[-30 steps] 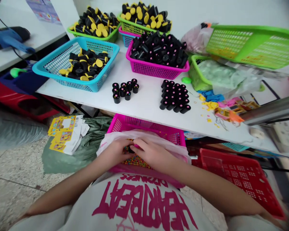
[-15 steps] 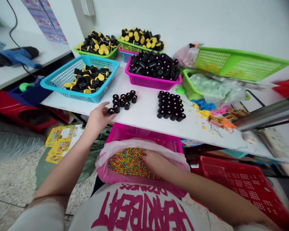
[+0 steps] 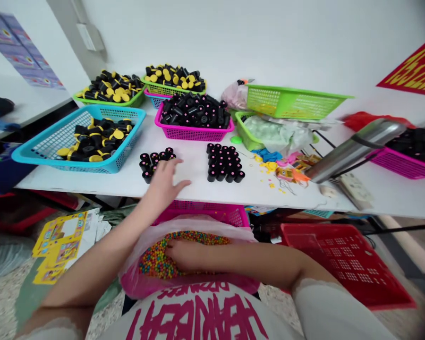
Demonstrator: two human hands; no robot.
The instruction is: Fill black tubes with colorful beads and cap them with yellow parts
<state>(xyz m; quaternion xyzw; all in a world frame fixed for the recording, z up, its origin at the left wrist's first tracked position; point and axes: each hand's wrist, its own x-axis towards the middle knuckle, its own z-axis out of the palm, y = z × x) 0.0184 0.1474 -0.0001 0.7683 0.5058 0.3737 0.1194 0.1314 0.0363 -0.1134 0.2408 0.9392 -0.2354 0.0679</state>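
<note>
My left hand is over the table with thumb and fingers spread, partly covering a small cluster of black cylinders whose tops show pink dots. Nothing shows between its fingers. To its right stands a tight block of upright black cylinders, also pink-dotted. Close to my body, my right hand reaches into small multicoloured beads, its fingertips hidden among them. The beads lie in a plastic bag set in a pink basket.
A blue basket of black-and-yellow pieces stands left; a pink basket of black cylinders is behind. Green baskets, yellow scraps and a metal tube lie right. A red crate sits below.
The view has swung right. My left hand has moved from the cluster's near edge to over its right side, fingers spread. My right hand has shifted left through the beads.
</note>
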